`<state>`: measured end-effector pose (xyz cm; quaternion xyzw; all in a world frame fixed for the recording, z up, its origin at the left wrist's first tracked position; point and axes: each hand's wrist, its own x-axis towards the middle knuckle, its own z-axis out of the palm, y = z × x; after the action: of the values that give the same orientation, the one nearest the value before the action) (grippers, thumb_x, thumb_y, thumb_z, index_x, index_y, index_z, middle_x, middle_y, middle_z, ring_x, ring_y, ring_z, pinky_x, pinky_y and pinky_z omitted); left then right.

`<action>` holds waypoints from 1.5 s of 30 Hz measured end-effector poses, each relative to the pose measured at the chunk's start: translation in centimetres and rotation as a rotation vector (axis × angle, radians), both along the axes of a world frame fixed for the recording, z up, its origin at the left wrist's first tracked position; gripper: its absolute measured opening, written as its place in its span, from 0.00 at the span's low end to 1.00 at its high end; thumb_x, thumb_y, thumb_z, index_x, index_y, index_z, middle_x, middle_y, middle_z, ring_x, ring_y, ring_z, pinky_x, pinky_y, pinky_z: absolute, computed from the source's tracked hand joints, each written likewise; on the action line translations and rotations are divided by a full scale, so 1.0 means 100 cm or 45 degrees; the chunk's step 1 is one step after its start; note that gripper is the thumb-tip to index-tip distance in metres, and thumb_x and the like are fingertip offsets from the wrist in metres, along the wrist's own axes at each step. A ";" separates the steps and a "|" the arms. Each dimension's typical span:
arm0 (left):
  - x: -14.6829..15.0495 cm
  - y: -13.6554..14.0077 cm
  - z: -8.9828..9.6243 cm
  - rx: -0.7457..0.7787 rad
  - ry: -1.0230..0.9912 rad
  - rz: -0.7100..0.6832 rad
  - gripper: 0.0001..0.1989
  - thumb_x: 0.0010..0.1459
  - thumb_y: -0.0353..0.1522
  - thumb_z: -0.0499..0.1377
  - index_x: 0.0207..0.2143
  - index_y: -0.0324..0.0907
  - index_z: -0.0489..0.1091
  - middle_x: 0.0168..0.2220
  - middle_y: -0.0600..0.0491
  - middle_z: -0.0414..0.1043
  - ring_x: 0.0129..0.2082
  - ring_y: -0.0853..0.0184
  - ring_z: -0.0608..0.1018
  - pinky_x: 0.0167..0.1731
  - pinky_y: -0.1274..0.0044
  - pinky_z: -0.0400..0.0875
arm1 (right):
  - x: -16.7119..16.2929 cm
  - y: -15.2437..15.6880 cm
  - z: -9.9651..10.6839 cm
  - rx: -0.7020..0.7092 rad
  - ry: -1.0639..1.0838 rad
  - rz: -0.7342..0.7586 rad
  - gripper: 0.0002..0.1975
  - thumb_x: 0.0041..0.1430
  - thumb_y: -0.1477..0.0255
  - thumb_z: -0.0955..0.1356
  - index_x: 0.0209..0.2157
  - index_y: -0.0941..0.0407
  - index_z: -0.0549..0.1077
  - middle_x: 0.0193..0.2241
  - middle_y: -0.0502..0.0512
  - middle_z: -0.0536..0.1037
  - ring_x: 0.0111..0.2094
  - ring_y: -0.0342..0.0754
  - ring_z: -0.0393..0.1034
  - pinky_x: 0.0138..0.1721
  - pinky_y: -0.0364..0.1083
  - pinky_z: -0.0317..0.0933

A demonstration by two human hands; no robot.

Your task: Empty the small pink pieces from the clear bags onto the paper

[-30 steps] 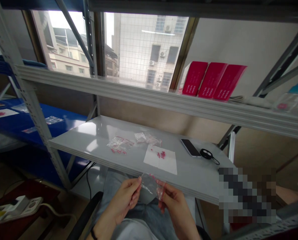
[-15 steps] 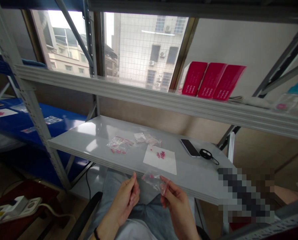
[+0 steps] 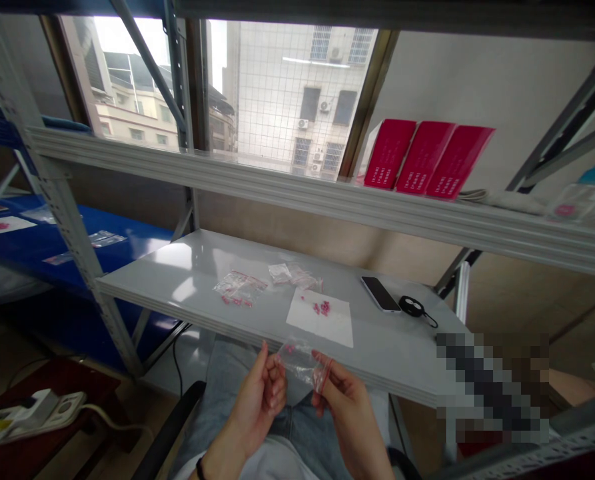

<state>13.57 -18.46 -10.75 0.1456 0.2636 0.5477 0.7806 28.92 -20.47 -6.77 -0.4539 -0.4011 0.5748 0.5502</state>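
Note:
A small clear zip bag (image 3: 301,360) with a red seal strip and tiny pink pieces inside hangs in front of the grey shelf's front edge. My right hand (image 3: 344,403) pinches its right end at the seal. My left hand (image 3: 262,397) touches its left end with the fingertips. Both hands are over my lap, below the shelf board (image 3: 187,267). On the board lie a white paper sheet (image 3: 322,320) with several pink pieces (image 3: 321,307), and two heaps of clear bags (image 3: 240,289) (image 3: 294,275).
A black phone (image 3: 380,294) and a black round object with a cord (image 3: 413,307) lie right of the paper. Three pink boxes (image 3: 427,160) stand on the upper shelf. A blue table (image 3: 37,240) is at left; a power strip (image 3: 37,410) lies on the floor.
My left hand let go of the bag half a second ago, then came back to its left end. The bag was turned and lifted slightly by my right hand.

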 end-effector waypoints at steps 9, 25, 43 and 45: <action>0.006 -0.004 0.001 0.000 -0.081 0.044 0.26 0.56 0.54 0.62 0.30 0.39 0.67 0.16 0.63 0.57 0.12 0.80 0.55 0.13 0.84 0.43 | -0.001 0.000 -0.001 0.021 0.061 -0.011 0.26 0.48 0.60 0.78 0.47 0.59 0.81 0.19 0.50 0.74 0.21 0.43 0.64 0.20 0.40 0.57; 0.008 -0.007 0.002 0.030 -0.068 0.110 0.23 0.57 0.50 0.64 0.29 0.39 0.67 0.17 0.62 0.56 0.13 0.79 0.57 0.14 0.84 0.45 | 0.007 0.003 -0.003 -0.010 0.287 -0.283 0.25 0.45 0.64 0.80 0.46 0.57 0.81 0.22 0.48 0.74 0.22 0.40 0.64 0.22 0.39 0.59; 0.008 -0.008 -0.001 0.051 -0.026 0.145 0.16 0.58 0.42 0.65 0.30 0.38 0.69 0.18 0.62 0.57 0.15 0.79 0.58 0.15 0.83 0.47 | 0.004 0.004 -0.004 -0.065 0.281 -0.203 0.26 0.44 0.63 0.80 0.45 0.59 0.81 0.23 0.48 0.73 0.23 0.41 0.65 0.21 0.39 0.59; 0.009 -0.009 -0.001 0.071 0.009 0.147 0.16 0.58 0.41 0.66 0.30 0.38 0.69 0.18 0.61 0.59 0.15 0.79 0.59 0.15 0.83 0.48 | 0.005 0.005 -0.004 -0.084 0.265 -0.144 0.27 0.45 0.63 0.80 0.46 0.60 0.81 0.21 0.48 0.73 0.21 0.41 0.64 0.20 0.39 0.58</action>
<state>14.42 -19.35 -10.84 0.1537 0.2592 0.5985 0.7423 29.37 -20.01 -7.21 -0.4317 -0.2964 0.5997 0.6051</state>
